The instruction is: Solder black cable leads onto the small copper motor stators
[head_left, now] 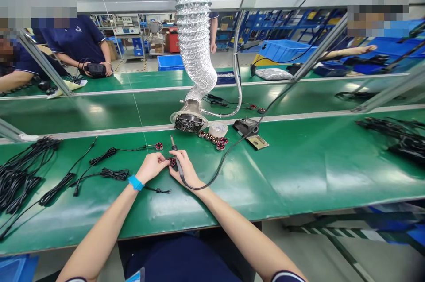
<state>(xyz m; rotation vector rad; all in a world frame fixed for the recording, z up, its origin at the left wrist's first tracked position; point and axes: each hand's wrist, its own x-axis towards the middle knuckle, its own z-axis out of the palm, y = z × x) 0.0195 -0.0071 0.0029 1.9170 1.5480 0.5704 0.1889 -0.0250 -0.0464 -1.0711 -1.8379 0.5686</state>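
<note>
My right hand (186, 168) is closed around a soldering iron (179, 168), whose tip points up and away from me. Between my two hands is a small round motor stator (171, 162) with red and black parts. The fingertips of my left hand (153, 167), which wears a blue wristband, are pinched at the stator's left side; fingers of my right hand also touch it. Another stator (159, 145) lies just beyond my left hand, at the end of a black cable (102, 156). Whether a thin wire sits in my left fingertips is too small to tell.
A fume extraction hood (190, 121) hangs ahead. Several stators (220, 146) lie around a tape roll (218, 129), beside an iron stand (245, 126) with a sponge (258, 142). Black cables (23, 175) pile at left, more (398, 136) at right. The iron's cord crosses rightward. Co-workers stand opposite.
</note>
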